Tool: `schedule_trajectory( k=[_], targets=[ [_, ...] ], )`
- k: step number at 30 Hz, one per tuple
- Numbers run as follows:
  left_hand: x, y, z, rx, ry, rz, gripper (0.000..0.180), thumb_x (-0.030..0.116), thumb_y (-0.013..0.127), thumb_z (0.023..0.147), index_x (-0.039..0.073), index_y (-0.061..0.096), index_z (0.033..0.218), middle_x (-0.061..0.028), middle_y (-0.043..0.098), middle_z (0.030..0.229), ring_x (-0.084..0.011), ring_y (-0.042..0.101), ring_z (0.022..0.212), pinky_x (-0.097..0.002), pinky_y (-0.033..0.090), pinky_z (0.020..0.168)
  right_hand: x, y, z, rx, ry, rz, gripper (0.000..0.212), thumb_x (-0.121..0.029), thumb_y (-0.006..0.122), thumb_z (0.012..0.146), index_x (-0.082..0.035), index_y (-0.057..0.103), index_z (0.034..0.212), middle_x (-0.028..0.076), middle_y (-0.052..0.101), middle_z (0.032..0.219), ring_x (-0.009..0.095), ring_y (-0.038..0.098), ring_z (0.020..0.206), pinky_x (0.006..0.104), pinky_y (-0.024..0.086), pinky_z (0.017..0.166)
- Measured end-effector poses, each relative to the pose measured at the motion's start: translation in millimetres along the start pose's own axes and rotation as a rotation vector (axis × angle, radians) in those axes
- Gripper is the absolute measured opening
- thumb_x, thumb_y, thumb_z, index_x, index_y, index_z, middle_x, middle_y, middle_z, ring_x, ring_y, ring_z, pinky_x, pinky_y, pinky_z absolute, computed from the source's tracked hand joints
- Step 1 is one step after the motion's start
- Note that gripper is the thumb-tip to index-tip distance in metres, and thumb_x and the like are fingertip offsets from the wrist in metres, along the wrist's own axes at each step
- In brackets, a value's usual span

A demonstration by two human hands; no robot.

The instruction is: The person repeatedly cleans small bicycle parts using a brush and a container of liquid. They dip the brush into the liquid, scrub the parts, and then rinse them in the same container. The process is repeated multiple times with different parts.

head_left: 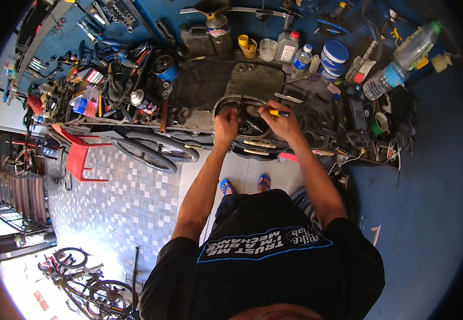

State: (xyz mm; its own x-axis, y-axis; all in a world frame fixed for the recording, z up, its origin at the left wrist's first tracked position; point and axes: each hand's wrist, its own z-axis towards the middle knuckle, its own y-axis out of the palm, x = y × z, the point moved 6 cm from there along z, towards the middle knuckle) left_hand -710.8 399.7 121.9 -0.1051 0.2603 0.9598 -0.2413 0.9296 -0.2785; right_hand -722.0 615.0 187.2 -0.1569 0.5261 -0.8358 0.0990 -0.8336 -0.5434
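Both hands work at an oval basin (pixel 216 106) with a pale metal rim, at the bench's front edge. My left hand (pixel 227 127) is closed over its left side, fingertips pinched on something small and dark that I cannot make out. Over the right side, my right hand (pixel 283 124) grips a tool with a yellow-and-black handle (pixel 280 113). The handle points right; the tool's working end, toward the basin, is too unclear to name. Dark parts (pixel 252 124) lie inside the basin, between my hands.
Behind the basin lies a dark mat (pixel 202 80). Bottles, a blue-lidded tub (pixel 335 52) and a grey jug (pixel 286 48) line the wall. Tools and a spray can (pixel 142 100) crowd the bench's left. Bicycle tyres (pixel 146 152) lean below, near a red chair (pixel 80 157).
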Motion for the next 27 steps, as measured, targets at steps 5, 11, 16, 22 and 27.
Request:
schedule_trajectory(
  k=[5,11,16,22,27],
  targets=[
    [-7,2,1,0.055,0.041,0.103,0.020,0.021,0.071,0.098,0.001,0.072,0.098,-0.0071,0.071,0.077,-0.0124,0.063,0.065,-0.0309,0.051,0.062,-40,14,0,-0.006,-0.013,0.287,0.030,-0.035,0.073,0.098,-0.007,0.068,0.105,0.007,0.073,0.091,0.013,0.068,0.085,0.0302,0.053,0.076],
    [-6,-12,-2,0.154,0.069,0.063,0.020,0.019,0.074,0.096,0.000,0.071,0.098,-0.0103,0.072,0.081,-0.0178,0.067,0.073,-0.0341,0.053,0.068,6,20,7,0.033,-0.142,0.320,0.028,-0.031,0.070,0.102,-0.004,0.067,0.102,0.000,0.067,0.081,0.006,0.059,0.071,0.0243,0.047,0.061],
    [-1,-9,-4,0.128,0.058,0.063,0.021,0.017,0.074,0.096,-0.003,0.070,0.101,-0.0087,0.073,0.085,-0.0138,0.065,0.074,-0.0313,0.053,0.069,-5,32,6,0.005,-0.014,0.425,0.030,-0.034,0.069,0.102,-0.004,0.066,0.100,0.000,0.066,0.080,0.006,0.059,0.070,0.0243,0.047,0.061],
    [-10,-15,-2,0.138,0.083,0.085,0.022,0.021,0.076,0.094,0.001,0.070,0.102,-0.0145,0.074,0.087,-0.0268,0.071,0.079,-0.0380,0.055,0.073,-6,30,3,0.010,-0.047,0.363,0.028,-0.032,0.069,0.102,-0.004,0.066,0.100,0.000,0.067,0.079,0.006,0.059,0.069,0.0249,0.050,0.061],
    [9,-11,-4,0.130,0.080,0.051,0.024,0.022,0.074,0.095,0.000,0.070,0.103,-0.0166,0.074,0.090,-0.0291,0.071,0.082,-0.0403,0.055,0.075,13,19,-1,0.012,-0.071,0.186,0.026,-0.032,0.070,0.100,-0.005,0.068,0.101,0.002,0.068,0.079,0.008,0.063,0.071,0.0282,0.050,0.063]
  ],
)
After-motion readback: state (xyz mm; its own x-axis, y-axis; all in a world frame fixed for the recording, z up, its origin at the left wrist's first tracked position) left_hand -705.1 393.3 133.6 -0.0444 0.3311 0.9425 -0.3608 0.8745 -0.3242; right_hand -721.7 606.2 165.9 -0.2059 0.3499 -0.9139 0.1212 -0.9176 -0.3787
